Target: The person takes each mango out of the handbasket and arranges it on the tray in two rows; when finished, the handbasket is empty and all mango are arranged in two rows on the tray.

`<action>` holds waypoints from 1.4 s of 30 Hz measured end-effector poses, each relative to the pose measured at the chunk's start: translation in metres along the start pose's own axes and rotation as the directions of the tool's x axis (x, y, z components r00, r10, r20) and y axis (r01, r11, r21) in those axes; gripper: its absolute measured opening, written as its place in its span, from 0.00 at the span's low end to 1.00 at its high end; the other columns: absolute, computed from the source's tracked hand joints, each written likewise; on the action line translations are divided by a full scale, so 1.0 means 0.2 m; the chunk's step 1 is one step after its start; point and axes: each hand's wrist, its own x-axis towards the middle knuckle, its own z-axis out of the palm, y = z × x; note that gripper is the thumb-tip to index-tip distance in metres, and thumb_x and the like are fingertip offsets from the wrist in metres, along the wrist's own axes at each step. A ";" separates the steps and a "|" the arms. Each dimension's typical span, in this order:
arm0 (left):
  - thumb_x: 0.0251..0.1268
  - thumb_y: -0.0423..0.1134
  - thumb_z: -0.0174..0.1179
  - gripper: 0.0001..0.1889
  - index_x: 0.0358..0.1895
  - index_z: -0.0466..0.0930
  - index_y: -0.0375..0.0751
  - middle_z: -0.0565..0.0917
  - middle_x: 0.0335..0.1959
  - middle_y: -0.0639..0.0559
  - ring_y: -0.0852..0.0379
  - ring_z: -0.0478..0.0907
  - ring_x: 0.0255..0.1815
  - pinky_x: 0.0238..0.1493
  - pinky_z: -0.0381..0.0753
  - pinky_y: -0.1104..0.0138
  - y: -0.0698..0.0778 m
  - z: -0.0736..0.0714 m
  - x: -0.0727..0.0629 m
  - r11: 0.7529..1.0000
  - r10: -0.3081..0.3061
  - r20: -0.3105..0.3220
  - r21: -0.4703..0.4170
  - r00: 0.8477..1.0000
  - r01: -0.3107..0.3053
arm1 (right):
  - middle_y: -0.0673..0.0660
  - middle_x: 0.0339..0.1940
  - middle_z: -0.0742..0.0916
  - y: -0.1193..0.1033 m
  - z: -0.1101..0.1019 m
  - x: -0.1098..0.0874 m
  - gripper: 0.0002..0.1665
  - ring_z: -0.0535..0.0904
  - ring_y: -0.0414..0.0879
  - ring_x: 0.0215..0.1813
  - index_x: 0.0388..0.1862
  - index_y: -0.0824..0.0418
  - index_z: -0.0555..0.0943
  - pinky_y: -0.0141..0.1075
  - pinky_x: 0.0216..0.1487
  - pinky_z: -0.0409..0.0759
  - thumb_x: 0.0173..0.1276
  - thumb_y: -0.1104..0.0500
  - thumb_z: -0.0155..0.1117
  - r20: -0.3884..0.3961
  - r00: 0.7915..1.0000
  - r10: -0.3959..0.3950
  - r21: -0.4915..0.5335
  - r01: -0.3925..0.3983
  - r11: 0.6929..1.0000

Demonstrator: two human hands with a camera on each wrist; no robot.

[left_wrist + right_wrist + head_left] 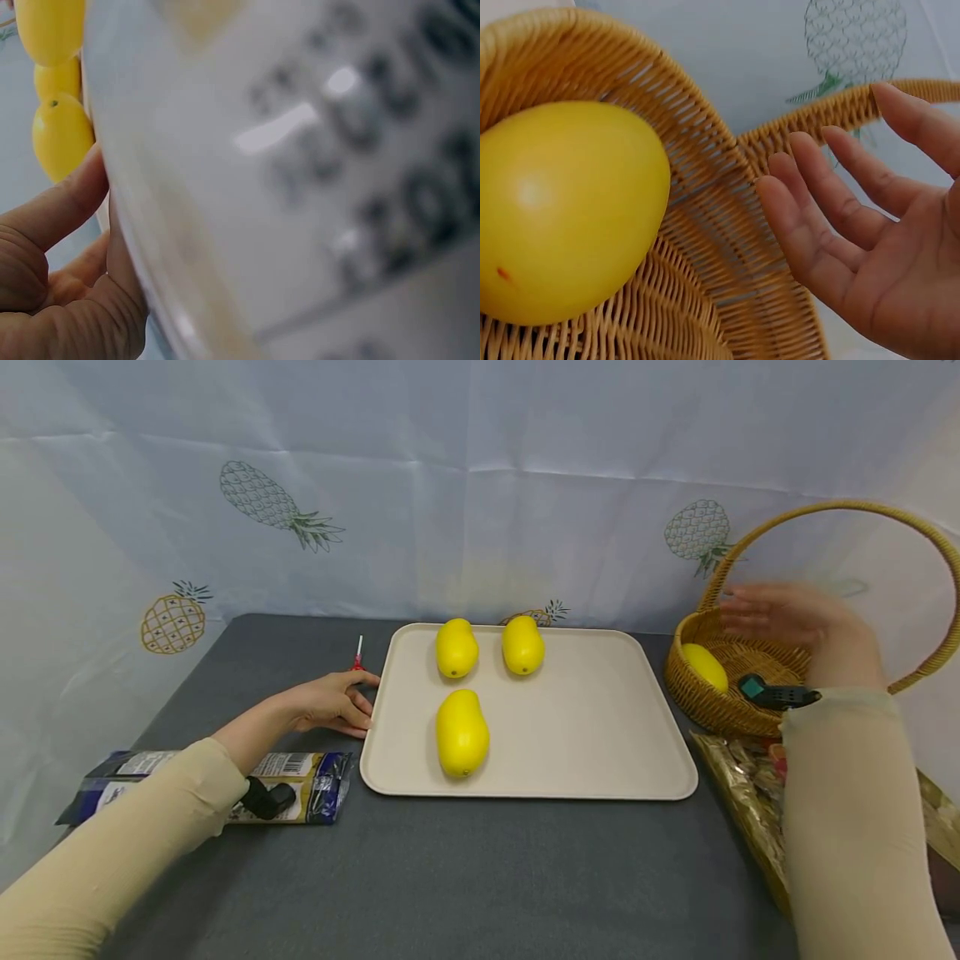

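My left hand [330, 703] rests at the left rim of a cream tray [585, 727], fingertips right at the edge; its fingers also show in the left wrist view. On the tray lie three smooth yellow mango-shaped fruits: two at the back, one [462, 733] nearer the front. To the right, my right hand [787, 622] is over a wicker basket [720, 714], blurred in the head view. In the right wrist view its fingers are spread and slightly bent, holding nothing. Another yellow fruit [570, 210] sits inside the basket, apart from the fingers.
A blue-and-gold packet [300, 777] lies under my left forearm and fills much of the left wrist view. Behind the left hand is a small red item [357, 663] with a white stick. Gold packaging [742, 802] lies before the basket, whose tall handle [847, 506] arches upward.
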 end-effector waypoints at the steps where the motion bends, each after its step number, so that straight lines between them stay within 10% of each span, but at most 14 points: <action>1: 0.66 0.26 0.59 0.44 0.80 0.40 0.36 0.76 0.42 0.45 0.58 0.83 0.38 0.47 0.90 0.64 0.00 0.00 0.00 1.000 0.001 0.001 0.000 1.000 -0.001 | 0.40 0.49 0.87 0.02 -0.01 0.00 0.19 0.85 0.37 0.51 0.52 0.40 0.79 0.31 0.52 0.87 0.82 0.56 0.38 0.011 1.000 0.009 -0.039 -0.009 0.999; 9: 0.67 0.26 0.58 0.45 0.80 0.39 0.35 0.76 0.42 0.45 0.58 0.83 0.38 0.47 0.90 0.63 0.00 0.00 0.01 1.000 0.012 0.011 0.001 1.000 -0.012 | 0.28 0.52 0.81 0.13 -0.08 0.00 0.15 0.81 0.27 0.53 0.61 0.35 0.64 0.29 0.56 0.84 0.83 0.50 0.35 0.048 0.997 0.066 -0.197 -0.055 0.979; 15: 0.66 0.25 0.59 0.45 0.79 0.41 0.36 0.76 0.41 0.46 0.59 0.83 0.37 0.47 0.90 0.64 0.01 0.00 0.01 1.000 -0.004 -0.002 0.001 1.000 0.004 | 0.26 0.55 0.78 0.15 -0.07 -0.01 0.36 0.79 0.26 0.57 0.81 0.51 0.32 0.29 0.59 0.83 0.84 0.52 0.33 0.126 0.988 0.091 -0.257 -0.056 0.965; 23: 0.66 0.25 0.59 0.45 0.80 0.39 0.35 0.76 0.41 0.46 0.58 0.83 0.37 0.46 0.90 0.63 0.00 0.00 0.01 1.000 0.010 0.015 -0.004 1.000 -0.010 | 0.28 0.58 0.79 0.11 -0.03 0.00 0.20 0.78 0.28 0.59 0.61 0.31 0.67 0.30 0.59 0.83 0.84 0.56 0.35 0.248 0.961 0.120 -0.370 -0.020 0.929; 32: 0.65 0.26 0.60 0.46 0.80 0.40 0.36 0.77 0.42 0.45 0.58 0.84 0.38 0.47 0.90 0.64 0.00 0.00 0.02 1.000 0.005 0.011 -0.001 1.000 -0.005 | 0.36 0.69 0.68 0.09 0.03 0.01 0.39 0.75 0.24 0.61 0.82 0.59 0.44 0.43 0.67 0.81 0.79 0.58 0.47 0.190 0.963 0.192 -0.551 -0.057 0.833; 42: 0.66 0.25 0.58 0.45 0.80 0.40 0.37 0.76 0.42 0.45 0.57 0.83 0.39 0.49 0.90 0.62 -0.01 -0.01 0.02 1.000 -0.006 0.001 0.007 1.000 0.006 | 0.40 0.73 0.67 0.08 0.03 0.01 0.39 0.74 0.24 0.63 0.82 0.59 0.42 0.41 0.67 0.81 0.80 0.59 0.45 0.213 0.957 0.195 -0.560 -0.044 0.827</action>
